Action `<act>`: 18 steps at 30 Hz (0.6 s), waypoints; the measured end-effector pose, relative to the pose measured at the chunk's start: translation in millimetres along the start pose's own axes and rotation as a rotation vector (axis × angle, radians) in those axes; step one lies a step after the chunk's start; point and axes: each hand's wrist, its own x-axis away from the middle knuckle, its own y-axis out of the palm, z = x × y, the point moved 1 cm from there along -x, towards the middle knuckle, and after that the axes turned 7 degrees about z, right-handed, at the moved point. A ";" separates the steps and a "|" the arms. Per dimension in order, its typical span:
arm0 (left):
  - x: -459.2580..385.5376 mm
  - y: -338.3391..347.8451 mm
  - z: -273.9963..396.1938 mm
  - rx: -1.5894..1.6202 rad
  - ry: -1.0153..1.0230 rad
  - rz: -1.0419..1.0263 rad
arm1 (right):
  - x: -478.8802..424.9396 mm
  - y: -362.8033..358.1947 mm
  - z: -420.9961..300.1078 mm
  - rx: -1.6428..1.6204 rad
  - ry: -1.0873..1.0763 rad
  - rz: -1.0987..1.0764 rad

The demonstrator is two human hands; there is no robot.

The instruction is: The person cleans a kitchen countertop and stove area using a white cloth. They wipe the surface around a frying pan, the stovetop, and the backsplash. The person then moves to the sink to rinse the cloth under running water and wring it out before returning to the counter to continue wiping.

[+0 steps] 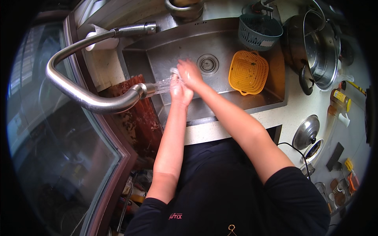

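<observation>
Over the stainless steel sink (159,53), water streams from the faucet spout (147,90) onto my hands. My left hand (180,91) is under the stream, palm partly up and wet. Lying across it and touching it is my right hand (189,73), its fingers blurred. A small whitish, glossy patch (174,70) shows at the left fingertips; splashing water and the fingers hide whether it is an object or water. The drain (208,64) is just right of my right hand. An orange plastic basket (248,72) with dark bits in it rests in the sink's right part.
A blue-green strainer basket (260,32) is at the sink's back right corner. Right of it stands a large steel pot (320,56). A reddish board (133,124) leans at the sink's left, near the window frame (118,147). A metal lid (306,132) lies on the right counter.
</observation>
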 end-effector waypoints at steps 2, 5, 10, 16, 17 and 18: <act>-9.9 -4.3 20.1 0.020 0.041 0.106 | 44.0 6.2 -23.0 -0.122 -0.035 0.068; -56.4 -44.6 37.1 -0.069 0.205 0.308 | 72.2 12.9 -48.5 -0.173 -0.077 0.083; -23.7 -8.7 2.9 -0.108 0.122 0.123 | 10.3 10.5 -17.4 -0.341 0.056 0.137; -24.2 3.9 29.8 -0.190 0.196 0.076 | 37.8 26.0 -13.9 -0.581 -0.116 0.221; -31.3 -8.0 39.4 -0.192 0.244 0.128 | 69.0 20.1 -33.7 -0.426 -0.132 0.201; -38.5 -17.1 45.9 -0.200 0.288 0.171 | 80.8 17.0 -47.2 -0.389 -0.112 0.163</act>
